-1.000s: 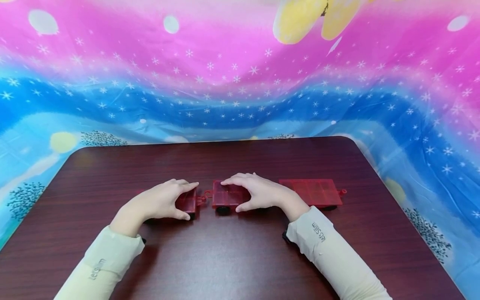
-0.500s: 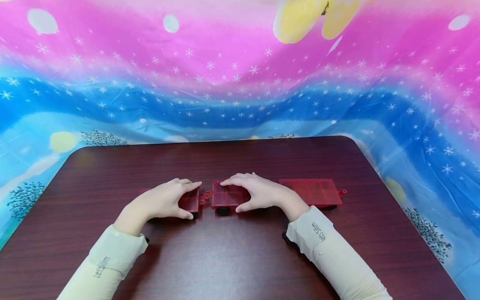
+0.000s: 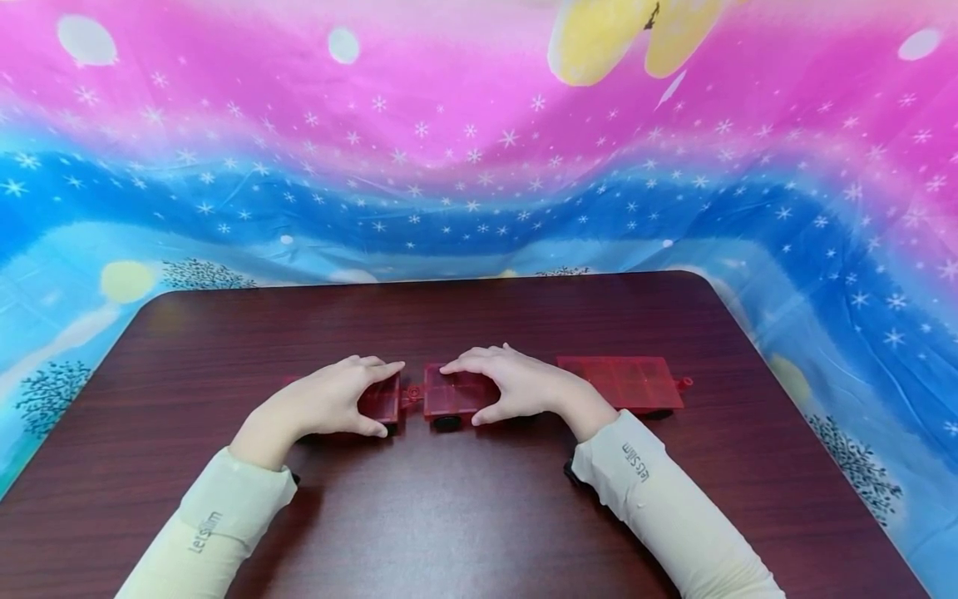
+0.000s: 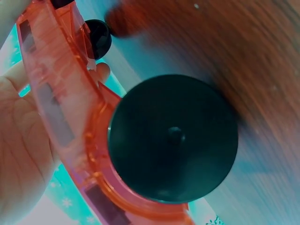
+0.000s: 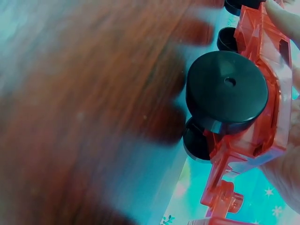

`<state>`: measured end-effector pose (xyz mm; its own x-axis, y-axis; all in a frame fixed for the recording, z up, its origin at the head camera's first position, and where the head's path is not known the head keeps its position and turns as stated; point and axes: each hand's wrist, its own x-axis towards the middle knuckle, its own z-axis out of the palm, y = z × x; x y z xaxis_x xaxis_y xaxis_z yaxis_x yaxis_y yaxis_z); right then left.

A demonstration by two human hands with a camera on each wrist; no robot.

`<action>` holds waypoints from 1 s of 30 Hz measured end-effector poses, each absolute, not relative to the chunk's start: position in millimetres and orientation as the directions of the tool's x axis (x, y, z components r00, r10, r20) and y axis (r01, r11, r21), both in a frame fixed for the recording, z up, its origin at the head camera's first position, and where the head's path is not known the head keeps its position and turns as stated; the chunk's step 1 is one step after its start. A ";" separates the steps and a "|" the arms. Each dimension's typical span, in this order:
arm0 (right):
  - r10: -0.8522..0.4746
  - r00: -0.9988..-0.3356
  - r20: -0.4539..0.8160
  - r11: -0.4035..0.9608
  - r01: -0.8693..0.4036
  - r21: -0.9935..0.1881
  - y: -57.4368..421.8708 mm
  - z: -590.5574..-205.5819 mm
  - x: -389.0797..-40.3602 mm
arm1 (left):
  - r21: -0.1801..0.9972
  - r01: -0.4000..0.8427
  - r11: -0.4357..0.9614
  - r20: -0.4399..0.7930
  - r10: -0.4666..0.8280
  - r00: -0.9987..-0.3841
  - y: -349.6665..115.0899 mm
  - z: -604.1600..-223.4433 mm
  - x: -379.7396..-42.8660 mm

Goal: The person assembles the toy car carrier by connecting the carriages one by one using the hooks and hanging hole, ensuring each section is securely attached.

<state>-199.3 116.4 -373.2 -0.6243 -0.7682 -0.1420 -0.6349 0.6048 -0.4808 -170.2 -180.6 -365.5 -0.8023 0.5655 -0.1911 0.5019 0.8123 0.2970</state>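
Observation:
In the head view my left hand (image 3: 322,401) grips a red see-through toy wagon (image 3: 383,401) from above, thumb on the near side and fingers on the far side. My right hand (image 3: 527,383) holds a second red wagon (image 3: 453,395) the same way, just to the right. Between them, the small red coupling pieces (image 3: 412,394) of both wagons overlap. The left wrist view shows a black wheel (image 4: 173,138) up close under the red body. Several black wheels (image 5: 227,89) and a red coupling arm (image 5: 220,197) appear in the right wrist view.
A third red stretch of wagon (image 3: 629,383) extends right of the right wrist, with a small ring (image 3: 684,383) at its end. All stand on a dark brown wooden table (image 3: 449,516). Behind hangs a pink and blue patterned cloth (image 3: 479,183).
My left hand has shifted slightly right with its wagon, narrowing the gap until the coupling pieces overlap. The right hand and its wagon stay almost where they were.

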 end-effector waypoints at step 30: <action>-0.747 -0.654 -0.119 0.622 -0.625 -0.471 133.1 -367.4 -201.1 | 0.277 0.490 0.827 -0.138 0.538 -0.831 -195.7 -361.1 -163.2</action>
<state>-201.1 133.1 -367.4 -0.6538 -0.7473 -0.1189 -0.6252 0.6220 -0.4714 -163.2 -195.7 -361.1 -0.8314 0.5384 -0.1378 0.4895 0.8268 0.2771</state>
